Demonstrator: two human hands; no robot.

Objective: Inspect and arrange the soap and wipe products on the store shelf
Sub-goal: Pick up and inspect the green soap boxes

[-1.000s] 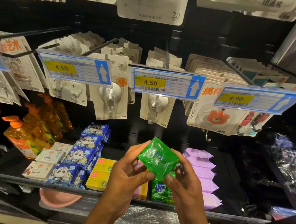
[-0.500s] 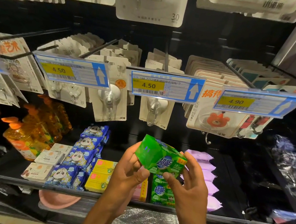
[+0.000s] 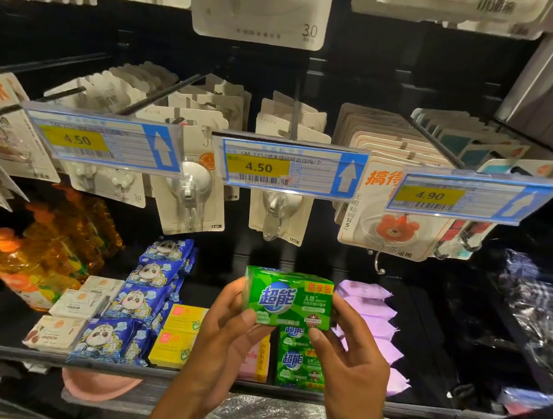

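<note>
A dark store shelf (image 3: 439,336) runs across the lower part of the scene, from left to right. Above it, rows of white hook cards (image 3: 189,184) hang on pegs. Three blue price tags stand in front of them: a left tag (image 3: 101,142) and a middle tag (image 3: 287,168), both reading 4.50, and a right tag (image 3: 463,196) reading 4.90.

On the shelf at far left stand orange bottles (image 3: 38,266). To their right lie white soap boxes (image 3: 75,304) in a row from near to far. Next come a row of blue panda wipe packs (image 3: 140,301), then two yellow soap boxes (image 3: 180,333) and a pink soap pack (image 3: 254,360), partly hidden by the left hand. Green soap packs (image 3: 298,366) lie right of it, and a row of purple packs (image 3: 372,312) right of those. Crinkled clear plastic (image 3: 537,322) lies at the far right.

The left hand (image 3: 225,332) and right hand (image 3: 349,366) hold a green soap pack (image 3: 287,299) between them, in the air above the green packs on the shelf. Its printed front faces the camera. The left fingers are curled round its left end with the thumb (image 3: 249,317) pressed on the front. The right fingers curl round its right end, with the thumb at the lower right corner.
</note>
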